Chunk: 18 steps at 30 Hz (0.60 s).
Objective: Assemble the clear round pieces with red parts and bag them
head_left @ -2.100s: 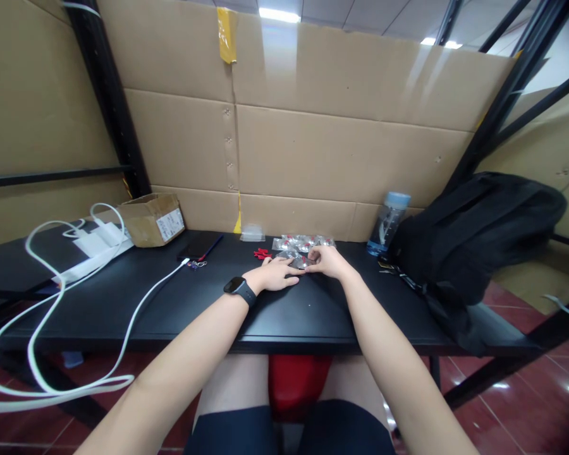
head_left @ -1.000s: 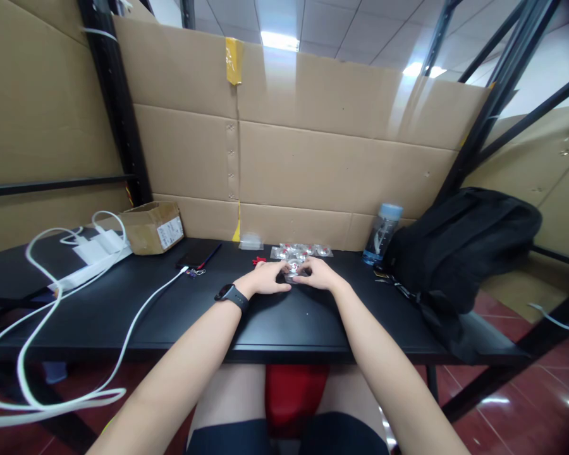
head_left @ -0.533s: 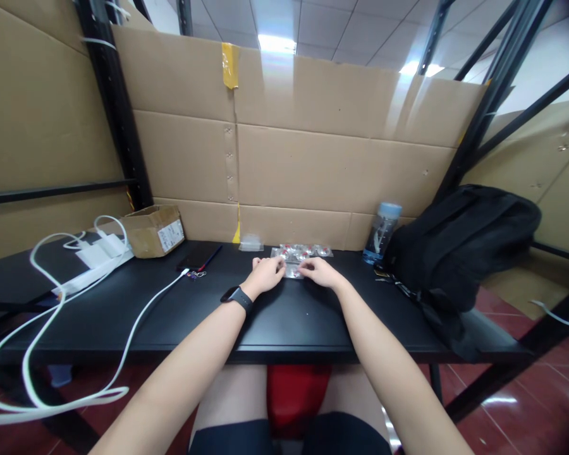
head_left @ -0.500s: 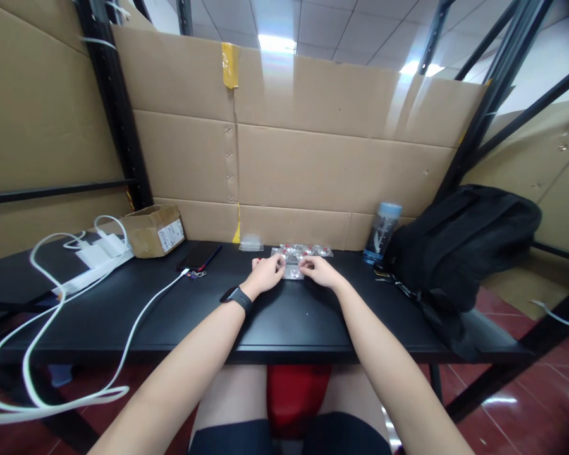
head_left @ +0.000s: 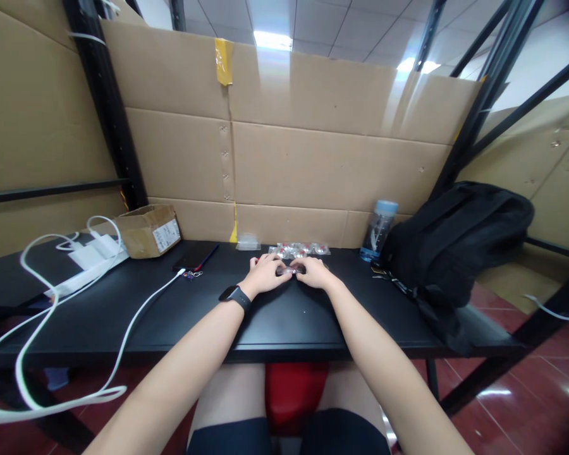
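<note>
Black tabletop, red bits in clear packets

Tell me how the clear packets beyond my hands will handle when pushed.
The packets probably weigh little, as they look small. They may slide easily: they look glossy, and the table has a smooth sheen. Pushing one could nudge its neighbours, since they lie close together.
</note>
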{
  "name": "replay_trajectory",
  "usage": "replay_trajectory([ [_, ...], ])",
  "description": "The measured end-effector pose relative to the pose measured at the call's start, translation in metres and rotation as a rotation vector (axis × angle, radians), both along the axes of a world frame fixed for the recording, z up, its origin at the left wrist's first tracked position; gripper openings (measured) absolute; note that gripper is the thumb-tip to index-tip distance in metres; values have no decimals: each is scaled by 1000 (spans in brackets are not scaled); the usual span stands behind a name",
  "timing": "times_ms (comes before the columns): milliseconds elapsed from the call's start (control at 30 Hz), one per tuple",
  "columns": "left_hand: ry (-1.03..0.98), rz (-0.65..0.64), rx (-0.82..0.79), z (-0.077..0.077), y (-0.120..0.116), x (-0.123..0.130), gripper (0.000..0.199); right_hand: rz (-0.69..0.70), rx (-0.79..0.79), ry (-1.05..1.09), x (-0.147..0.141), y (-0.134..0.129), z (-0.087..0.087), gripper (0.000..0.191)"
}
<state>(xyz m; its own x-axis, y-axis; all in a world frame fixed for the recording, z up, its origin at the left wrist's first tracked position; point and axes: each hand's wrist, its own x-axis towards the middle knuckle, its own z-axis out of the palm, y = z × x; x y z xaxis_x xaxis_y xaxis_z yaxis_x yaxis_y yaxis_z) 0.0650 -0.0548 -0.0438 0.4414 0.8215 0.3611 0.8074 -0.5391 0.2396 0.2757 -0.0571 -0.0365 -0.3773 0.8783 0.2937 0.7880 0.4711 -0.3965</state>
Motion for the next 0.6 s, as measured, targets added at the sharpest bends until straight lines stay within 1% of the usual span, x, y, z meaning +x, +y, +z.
replay_trajectory([
  [33,-3,11,-17,0,1,-1,30,0,-16,48,1,2,-1,36],
  [100,-10,45,-34,1,3,-3,24,25,-53,169,5,6,-3,37],
  [167,-26,84,-31,2,6,-4,18,56,-96,292,8,11,-6,32],
  [233,-41,120,-31,2,8,-5,23,92,-143,388,9,13,-9,31],
  [300,-44,135,-49,2,10,-6,27,136,-179,453,7,15,-13,38],
  [367,-37,136,-69,1,11,-6,28,148,-205,497,3,16,-15,45],
  [500,-59,153,-87,4,8,-6,27,61,-238,612,4,20,-17,43],
  [567,-102,178,-87,7,6,-5,27,-26,-206,642,13,24,-15,43],
  [600,-121,195,-84,9,5,-6,27,-82,-169,613,20,26,-14,42],
])
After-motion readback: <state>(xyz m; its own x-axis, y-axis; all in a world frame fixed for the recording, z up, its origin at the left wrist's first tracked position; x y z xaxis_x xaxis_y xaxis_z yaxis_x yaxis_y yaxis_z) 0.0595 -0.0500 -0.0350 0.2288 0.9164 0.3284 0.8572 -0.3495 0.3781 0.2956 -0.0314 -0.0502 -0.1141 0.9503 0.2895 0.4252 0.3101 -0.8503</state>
